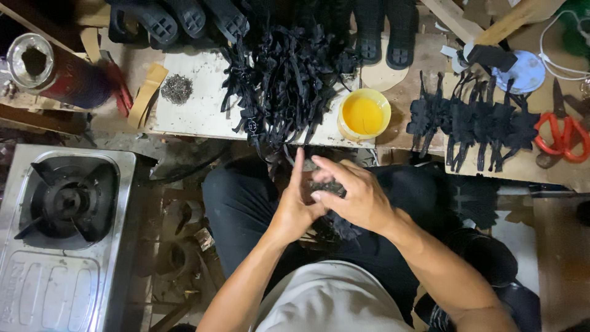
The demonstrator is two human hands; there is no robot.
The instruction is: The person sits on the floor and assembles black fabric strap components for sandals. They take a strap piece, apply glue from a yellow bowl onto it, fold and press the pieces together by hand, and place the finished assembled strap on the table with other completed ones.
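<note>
Head view, looking straight down over a lap in dark trousers, close against the front edge of the worktop [203,120]. Both hands meeting just below the yellow bowl [364,114], pressed together around a small dark piece [327,187] that looks like a black sandal strap part, held above the lap rather than on the worktop, probably so that both palms can bear on it from either side. Left hand [295,206] upright, fingers stretched up and slightly spread, palm flat against the piece. Right hand [353,193] laid over from the other side, fingers curled across the top, closed on the piece with the thumb side hidden. Piece itself mostly covered: only a lumpy, matt black patch showing between the fingers, with more dark material [337,226] hanging or lying under the hands; exact shape impossible to tell.

Left of the yellow bowl, a big heap of black straps [283,80], tangled, within easy reach. Right of the bowl, a row of similar black strap pieces [470,123] spread out singly, perhaps sorted or set to dry. Further right of the bowl, orange-handled scissors [562,138]. Bowl filled with a yellow liquid, likely glue. Above the bowl, black soles [387,31] lined along the far edge. Far left of the bowl, a gas stove [64,203] and an open tin can [34,61].
</note>
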